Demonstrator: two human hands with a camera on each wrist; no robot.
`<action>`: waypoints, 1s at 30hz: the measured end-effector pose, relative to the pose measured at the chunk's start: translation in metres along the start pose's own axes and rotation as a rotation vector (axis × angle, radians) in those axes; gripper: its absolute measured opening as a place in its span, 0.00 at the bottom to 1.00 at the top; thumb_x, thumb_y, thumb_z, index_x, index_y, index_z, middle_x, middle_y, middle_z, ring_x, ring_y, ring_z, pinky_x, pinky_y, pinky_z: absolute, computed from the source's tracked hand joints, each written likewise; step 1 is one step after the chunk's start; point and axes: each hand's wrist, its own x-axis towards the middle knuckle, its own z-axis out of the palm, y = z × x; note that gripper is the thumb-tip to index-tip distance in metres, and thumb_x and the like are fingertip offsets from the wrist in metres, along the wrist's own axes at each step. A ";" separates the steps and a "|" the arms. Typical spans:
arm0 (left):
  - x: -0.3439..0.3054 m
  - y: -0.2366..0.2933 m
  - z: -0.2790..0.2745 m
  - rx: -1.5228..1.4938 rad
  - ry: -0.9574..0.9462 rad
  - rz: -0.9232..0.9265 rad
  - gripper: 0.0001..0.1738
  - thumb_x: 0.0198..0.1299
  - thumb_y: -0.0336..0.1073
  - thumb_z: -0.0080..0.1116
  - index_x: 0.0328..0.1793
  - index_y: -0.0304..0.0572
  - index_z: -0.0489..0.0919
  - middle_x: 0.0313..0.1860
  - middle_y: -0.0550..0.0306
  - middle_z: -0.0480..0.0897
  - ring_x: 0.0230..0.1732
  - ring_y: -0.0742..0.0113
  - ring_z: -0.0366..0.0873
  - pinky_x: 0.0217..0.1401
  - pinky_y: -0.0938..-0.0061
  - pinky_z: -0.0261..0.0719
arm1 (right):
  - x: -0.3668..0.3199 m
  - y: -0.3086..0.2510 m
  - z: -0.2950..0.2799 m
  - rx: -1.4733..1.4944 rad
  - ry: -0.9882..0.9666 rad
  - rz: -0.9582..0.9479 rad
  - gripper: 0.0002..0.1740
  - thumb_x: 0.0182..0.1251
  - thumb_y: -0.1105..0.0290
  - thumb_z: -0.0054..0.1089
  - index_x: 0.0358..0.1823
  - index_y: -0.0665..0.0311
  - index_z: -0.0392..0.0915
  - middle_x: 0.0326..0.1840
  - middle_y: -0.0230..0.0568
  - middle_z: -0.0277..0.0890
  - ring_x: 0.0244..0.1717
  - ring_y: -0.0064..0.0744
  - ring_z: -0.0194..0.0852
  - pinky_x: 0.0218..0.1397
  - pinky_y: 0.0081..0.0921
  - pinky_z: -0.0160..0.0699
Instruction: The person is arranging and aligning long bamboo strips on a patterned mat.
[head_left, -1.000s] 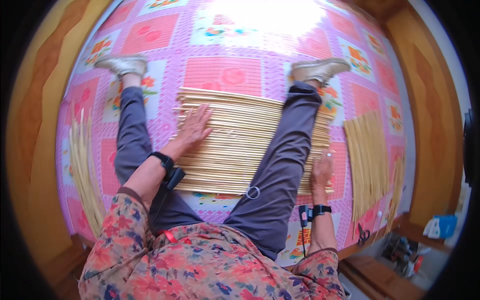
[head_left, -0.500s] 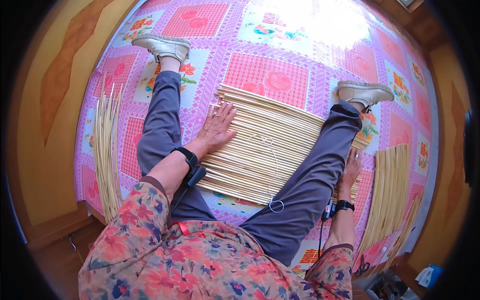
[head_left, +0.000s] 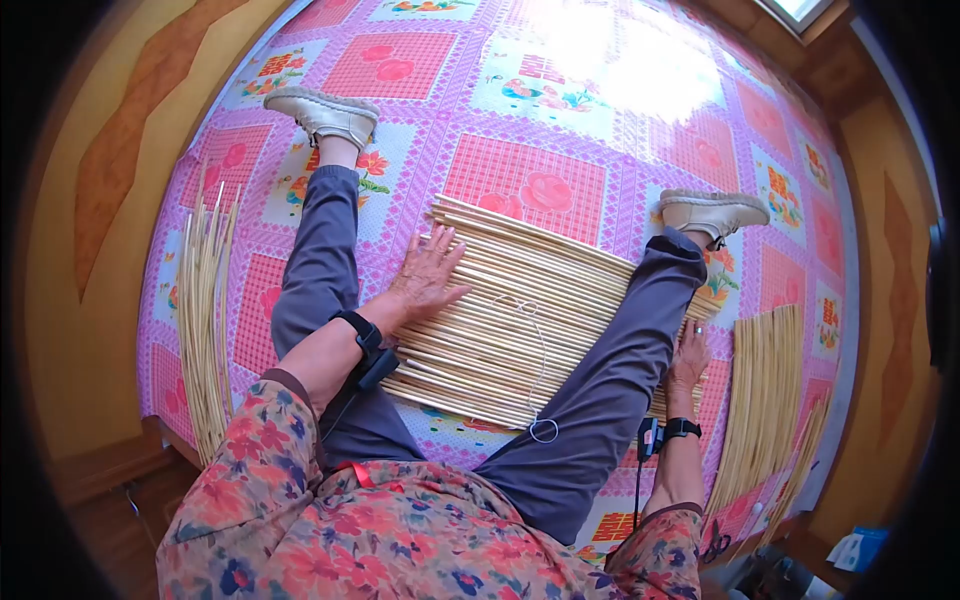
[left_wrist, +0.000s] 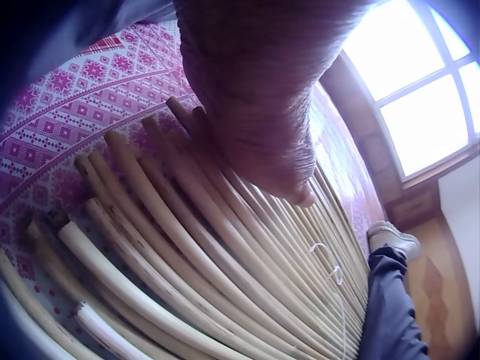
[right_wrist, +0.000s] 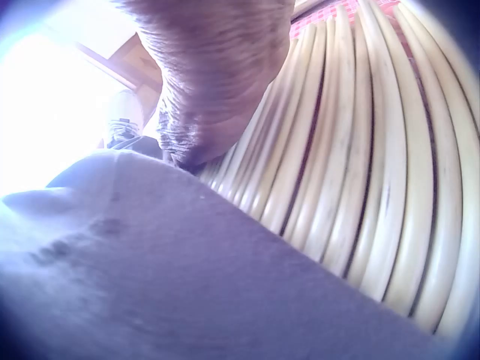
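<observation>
A mat of thin pale sticks point(head_left: 510, 345), laid side by side, lies between the person's spread legs and passes under the right leg. The left hand point(head_left: 425, 282) rests with spread, straight fingers on the left ends of the sticks. Beyond the right thigh, the right hand point(head_left: 688, 360) lies extended along their right ends, a ring on one finger. A thin white string point(head_left: 543, 362) trails over the mat, its loop point(head_left: 543, 431) close by the right thigh. In the left wrist view, the stick ends point(left_wrist: 112, 142) stand at uneven lengths, the fingers mostly hidden behind the hand.
Loose sticks point(head_left: 205, 330) lie along the left edge of the patterned sheet point(head_left: 390, 65). To the right is a wide bundle of flat strips point(head_left: 760, 400), with a thinner bunch point(head_left: 800, 465) beside it. Scissors point(head_left: 716, 542) lie near the front right edge.
The head view has swung, so the scene sits farther right in it. My left hand has slid slightly toward the sticks' left ends. The right hand remains at the right ends.
</observation>
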 end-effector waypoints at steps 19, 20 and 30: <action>0.062 -0.003 0.016 0.019 -0.064 -0.021 0.35 0.58 0.50 0.40 0.68 0.40 0.51 0.71 0.46 0.46 0.72 0.57 0.36 0.71 0.57 0.28 | 0.045 -0.012 -0.009 0.159 -0.063 0.075 0.28 0.62 0.64 0.45 0.64 0.54 0.55 0.66 0.43 0.52 0.68 0.41 0.44 0.67 0.39 0.44; 0.063 -0.002 0.016 0.001 -0.058 0.022 0.35 0.58 0.50 0.40 0.68 0.40 0.51 0.71 0.46 0.46 0.72 0.57 0.36 0.71 0.57 0.28 | 0.044 -0.007 -0.006 0.229 0.010 0.059 0.26 0.62 0.65 0.45 0.63 0.56 0.57 0.65 0.44 0.54 0.67 0.41 0.46 0.66 0.38 0.46; 0.037 0.006 -0.036 -0.065 0.111 0.137 0.25 0.56 0.37 0.50 0.60 0.41 0.63 0.65 0.47 0.58 0.66 0.54 0.53 0.66 0.56 0.48 | -0.001 -0.041 -0.145 0.931 0.041 0.099 0.12 0.58 0.73 0.52 0.43 0.68 0.72 0.35 0.45 0.74 0.33 0.33 0.74 0.38 0.24 0.72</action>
